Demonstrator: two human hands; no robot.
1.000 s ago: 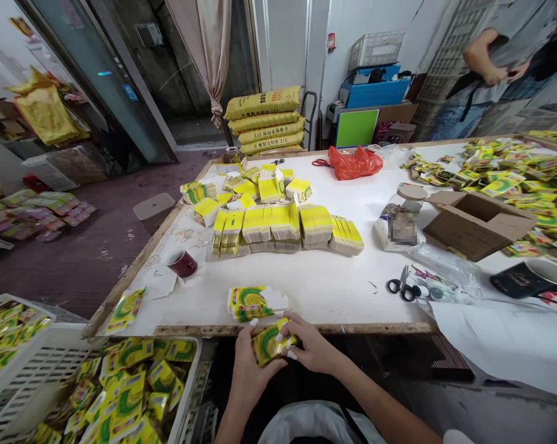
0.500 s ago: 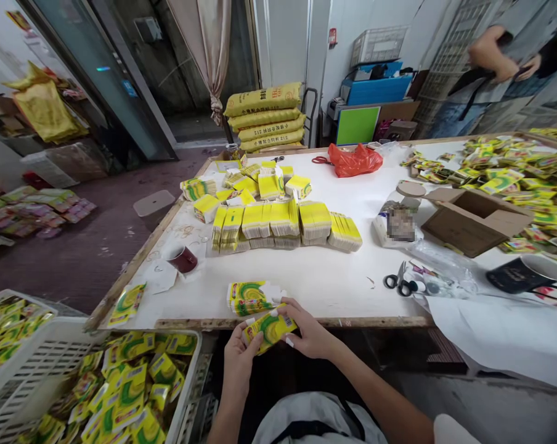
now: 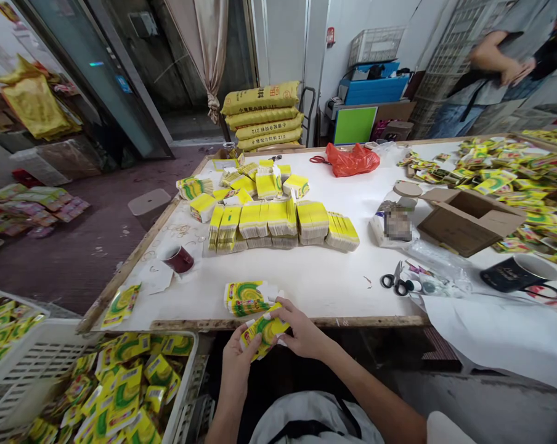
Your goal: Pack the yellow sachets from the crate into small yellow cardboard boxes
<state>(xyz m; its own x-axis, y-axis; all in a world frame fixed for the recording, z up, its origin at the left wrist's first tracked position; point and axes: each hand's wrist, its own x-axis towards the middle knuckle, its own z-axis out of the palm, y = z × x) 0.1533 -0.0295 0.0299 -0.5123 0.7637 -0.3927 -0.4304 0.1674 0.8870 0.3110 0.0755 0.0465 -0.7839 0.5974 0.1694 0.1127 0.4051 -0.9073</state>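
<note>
While working at the near edge of the table [image 3: 325, 283], in the head view, held 1 yellow-green packet [image 3: 264, 327] between 2 hands, just in front of the wooden rim. Held it tilted, printed face up, probably to see the print and steady both ends. Had a flat stack [image 3: 246, 299] of similar packs just beyond, likely for a short reach, and a crate [image 3: 187, 379] of loose packets [image 3: 126, 394] to the left, perhaps for similar convenience. Closed the left hand [image 3: 236, 357] around the packet's left end, thumb across the face; could not tell how far the hidden fingers curled behind. Pinched the opposite end with the right hand [image 3: 301, 330], fingers at the upper corner, thumb lower, with hardly any gap beyond the packet's thickness.
</note>
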